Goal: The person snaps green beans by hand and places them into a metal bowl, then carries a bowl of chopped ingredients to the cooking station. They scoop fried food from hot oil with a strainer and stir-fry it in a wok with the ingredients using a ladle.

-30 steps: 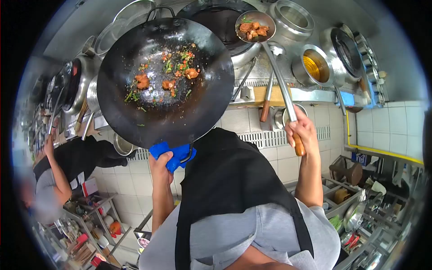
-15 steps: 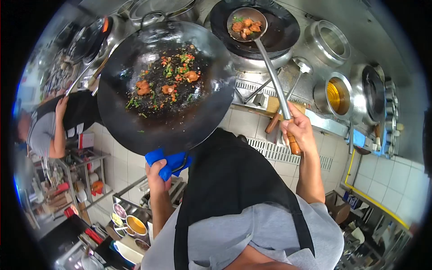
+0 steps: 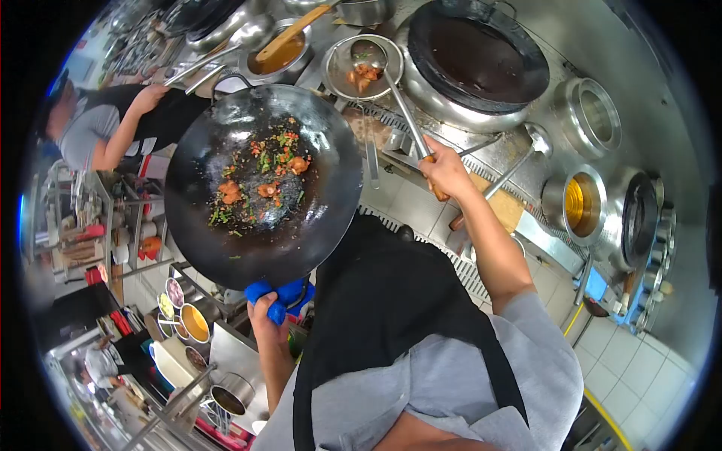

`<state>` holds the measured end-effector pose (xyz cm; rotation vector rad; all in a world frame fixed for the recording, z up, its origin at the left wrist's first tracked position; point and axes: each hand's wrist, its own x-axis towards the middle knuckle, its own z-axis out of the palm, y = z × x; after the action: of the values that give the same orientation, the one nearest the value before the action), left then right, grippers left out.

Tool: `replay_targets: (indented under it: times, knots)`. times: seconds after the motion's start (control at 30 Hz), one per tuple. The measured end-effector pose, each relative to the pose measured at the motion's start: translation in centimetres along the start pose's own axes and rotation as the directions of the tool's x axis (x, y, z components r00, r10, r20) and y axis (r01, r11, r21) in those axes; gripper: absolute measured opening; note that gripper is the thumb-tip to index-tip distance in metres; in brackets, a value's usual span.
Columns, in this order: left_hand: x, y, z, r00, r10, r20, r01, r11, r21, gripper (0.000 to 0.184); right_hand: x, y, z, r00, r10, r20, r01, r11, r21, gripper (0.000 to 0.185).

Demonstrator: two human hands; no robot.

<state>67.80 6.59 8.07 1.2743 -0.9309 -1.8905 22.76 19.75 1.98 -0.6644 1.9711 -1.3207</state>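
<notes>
My left hand (image 3: 271,322) is closed around a blue cloth (image 3: 278,298) over the near handle of a large black wok (image 3: 320,225). The wok is held up to my left. In it lie a few browned food pieces (image 3: 229,193) among chopped red and green bits (image 3: 265,161). My right hand (image 3: 449,171) grips the wooden end of a long metal ladle (image 3: 407,114). Its bowl is over a round strainer (image 3: 329,77), and browned pieces (image 3: 365,77) lie there. Whether the bowl touches the strainer I cannot tell.
Another black wok (image 3: 519,56) sits on the stove at the back. A metal pot of yellow liquid (image 3: 577,203) and a second ladle (image 3: 519,167) are at the right. A co-worker (image 3: 94,131) stands at the left, near a pot of brown sauce (image 3: 282,56). Sauce containers (image 3: 194,323) stand lower left.
My right hand has carried the ladle left, from over the back wok to the strainer. The browned pieces now lie lower, around the strainer. My left hand still holds the wok, which appears slightly lower.
</notes>
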Motion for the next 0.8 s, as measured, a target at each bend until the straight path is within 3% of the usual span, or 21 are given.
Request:
replay_targets:
  times: [0.03,0.1,0.13,0.2,0.23,0.27,0.33,0.53,0.67,0.73,0.8]
  knots:
    - [-0.1,0.2,0.0,0.998,-0.043,-0.035,0.043,0.999,0.011,0.042,1.2,1.4,0.6,0.991,-0.092,-0.099,0.068,0.973,-0.222,0.073]
    - [1.4,-0.8,-0.6,1.0,0.008,0.017,-0.007,0.998,-0.056,0.034,2.9,3.2,1.2,0.92,-0.322,-0.222,0.116,0.767,-0.631,0.075]
    - [2.0,-0.9,-0.4,0.999,0.024,0.044,-0.021,0.997,-0.076,0.033,2.6,2.3,1.4,0.936,-0.265,-0.232,0.073,0.791,-0.608,0.078]
    - [4.5,-1.8,-2.0,0.995,0.03,0.096,-0.014,0.987,-0.163,0.031,0.8,-0.7,1.4,0.978,0.014,-0.206,-0.067,0.965,-0.253,0.078]
    - [5.0,-1.6,-2.2,0.994,0.029,0.105,-0.013,0.988,-0.151,0.028,-1.6,-4.1,1.5,0.99,0.076,-0.119,-0.077,0.997,-0.005,0.076]
    - [5.8,-1.5,-1.7,0.994,0.028,0.106,-0.013,0.99,-0.14,0.026,-2.9,-4.5,1.2,0.995,0.067,-0.069,-0.055,0.985,0.162,0.075]
    - [6.6,-1.3,-1.5,0.994,0.017,0.106,-0.004,0.992,-0.125,0.022,-6.2,-6.3,0.7,1.0,0.018,0.015,-0.021,0.975,0.223,0.075]
    - [10.6,-0.2,-0.8,0.978,0.01,0.21,0.012,0.995,-0.103,0.017,-11.8,-8.1,1.4,0.98,0.087,0.18,-0.125,0.969,0.213,0.079]
    - [11.3,0.4,-0.4,0.974,0.012,0.227,0.01,0.995,-0.096,0.017,-12.1,-8.8,3.8,0.953,0.199,0.227,-0.193,0.98,-0.047,0.078]
    - [11.3,0.7,-0.2,0.974,0.013,0.225,0.008,0.996,-0.092,0.017,-11.5,-8.3,5.0,0.962,0.11,0.249,-0.068,0.982,-0.174,0.077]
    - [10.8,1.3,0.6,0.978,0.019,0.206,0.002,0.995,-0.1,0.018,-11.6,-9.4,5.9,0.934,0.168,0.315,-0.108,0.974,-0.199,0.076]
